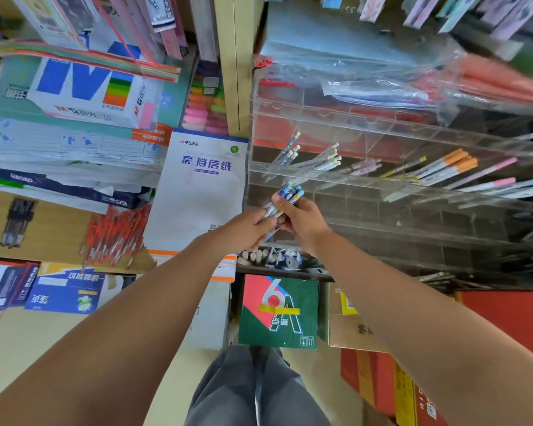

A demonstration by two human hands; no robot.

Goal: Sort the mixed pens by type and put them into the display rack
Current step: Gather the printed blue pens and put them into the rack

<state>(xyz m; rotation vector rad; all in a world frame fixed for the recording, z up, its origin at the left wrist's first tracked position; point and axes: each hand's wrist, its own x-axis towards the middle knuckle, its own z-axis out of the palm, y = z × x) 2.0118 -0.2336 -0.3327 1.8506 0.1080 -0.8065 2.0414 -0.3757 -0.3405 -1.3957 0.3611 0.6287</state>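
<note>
Several blue-patterned pens (286,196) sat bunched at the near left end of the clear acrylic display rack (382,187), the left grip (248,230) curled round their lower ends and the right grip (302,219) pinching mid-barrel; light, stiff and probably slippery, they looked best held near the middle.

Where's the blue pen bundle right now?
Head view, centre: the blue pen bundle is gripped between left hand and right hand, before the left end of the clear rack.
</note>
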